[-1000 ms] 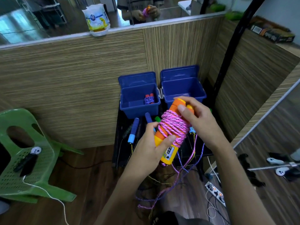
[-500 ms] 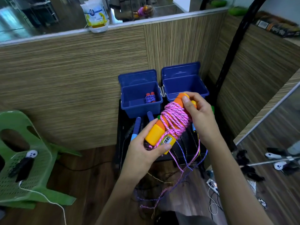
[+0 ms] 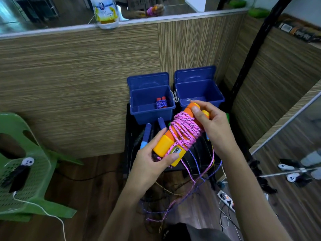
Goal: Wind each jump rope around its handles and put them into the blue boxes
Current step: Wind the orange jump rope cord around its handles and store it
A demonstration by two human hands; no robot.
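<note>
A person's two bare hands hold a jump rope bundle in front of a pair of blue boxes. The left hand [image 3: 152, 164] curls round the lower, yellow end of the orange-and-yellow handles [image 3: 164, 145], thumb pressed beside a small counter window on the blocky yellow plastic. The right hand [image 3: 210, 122] pinches the rounded orange tops, fingers bent over them. Between the hands the braided pink rope [image 3: 185, 132] lies wound in thick, uneven coils round both handles, the bundle tilted up towards the right blue box [image 3: 201, 92]. Loose pink and purple strands trail down from the bundle to a tangle of cord [image 3: 175, 204] on the dark wood floor.

The right blue box, of smooth moulded plastic with its hinged lid standing open against the striped wood-grain wall, sits just behind the right hand. Touching its left side, the left blue box [image 3: 151, 98] holds a wound rope with red handles [image 3: 161, 102], its blue-and-white cord wrapped tight round the pair. In front of that box, two blue foam-gripped handles [image 3: 146, 134] lie on a black stand. Far left of the boxes stands a green perforated plastic chair [image 3: 26, 173]. High above and left of them, a white-and-yellow packet [image 3: 106, 12] rests on the ledge.
</note>
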